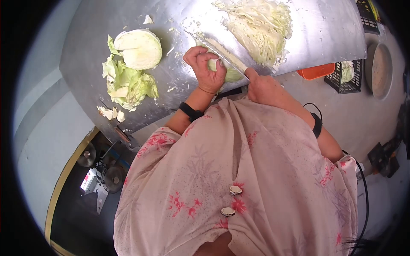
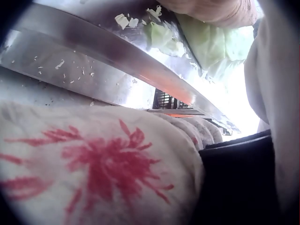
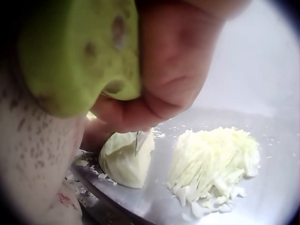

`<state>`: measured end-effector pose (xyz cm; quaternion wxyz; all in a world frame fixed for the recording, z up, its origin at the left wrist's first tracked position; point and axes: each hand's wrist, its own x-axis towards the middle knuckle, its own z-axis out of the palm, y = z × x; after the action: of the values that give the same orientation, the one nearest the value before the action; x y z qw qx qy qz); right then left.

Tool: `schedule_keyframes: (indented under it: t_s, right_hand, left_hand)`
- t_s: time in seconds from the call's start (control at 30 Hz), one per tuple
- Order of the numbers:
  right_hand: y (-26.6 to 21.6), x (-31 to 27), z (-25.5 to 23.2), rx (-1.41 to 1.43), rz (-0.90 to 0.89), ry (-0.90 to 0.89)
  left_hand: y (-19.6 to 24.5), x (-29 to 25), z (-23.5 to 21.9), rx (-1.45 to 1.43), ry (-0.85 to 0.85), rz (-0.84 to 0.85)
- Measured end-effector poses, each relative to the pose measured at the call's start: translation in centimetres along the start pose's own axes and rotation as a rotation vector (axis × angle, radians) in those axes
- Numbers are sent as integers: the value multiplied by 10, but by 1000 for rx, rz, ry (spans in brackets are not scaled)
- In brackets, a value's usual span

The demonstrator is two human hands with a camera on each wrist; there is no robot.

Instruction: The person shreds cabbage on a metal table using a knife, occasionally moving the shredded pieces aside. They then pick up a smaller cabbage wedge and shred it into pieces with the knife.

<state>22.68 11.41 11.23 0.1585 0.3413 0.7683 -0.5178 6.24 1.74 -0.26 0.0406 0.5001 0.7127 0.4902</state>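
Note:
My right hand [image 1: 267,89] grips a knife [image 1: 220,52] by its light green handle [image 3: 79,56]. The blade slants across the cut side of a cabbage piece [image 1: 232,75] near the table's front edge. My left hand [image 1: 206,70] holds that piece from the left, with its fingers bent over it close to the blade. In the right wrist view the cabbage piece [image 3: 126,159] shows beneath the right hand, with the blade tip against its cut face. Just right of the knife lies a heap of shredded cabbage [image 1: 260,32].
A cut cabbage half [image 1: 139,49] and loose outer leaves [image 1: 128,83] lie on the left of the metal table [image 1: 324,34]. Small scraps [image 1: 111,113] sit at its left corner. Beyond the right edge stand an orange container [image 1: 316,71], a black crate [image 1: 345,77] and a round basin [image 1: 380,70].

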Motion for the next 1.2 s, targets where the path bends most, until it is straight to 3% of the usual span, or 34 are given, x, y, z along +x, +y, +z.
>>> schedule_keyframes:
  t_s: [0.33, 0.63, 0.87, 1.07, 1.2]
  right_hand:
    - [10, 20, 19, 12, -188, 134]
    - [-5, -5, 7, -26, -72, 102]
    - [18, 37, 27, -71, -208, 214]
    - [37, 31, 20, 97, -222, 281]
    - [19, -3, 18, 90, -169, 222]
  left_hand:
    - [-2, -2, 1, 26, 23, 12]
    - [2, 0, 1, 35, 7, 18]
    - [4, 2, -1, 68, 8, 56]
    - [3, 1, 0, 30, 13, 47]
    - [3, 0, 0, 37, 27, 55]
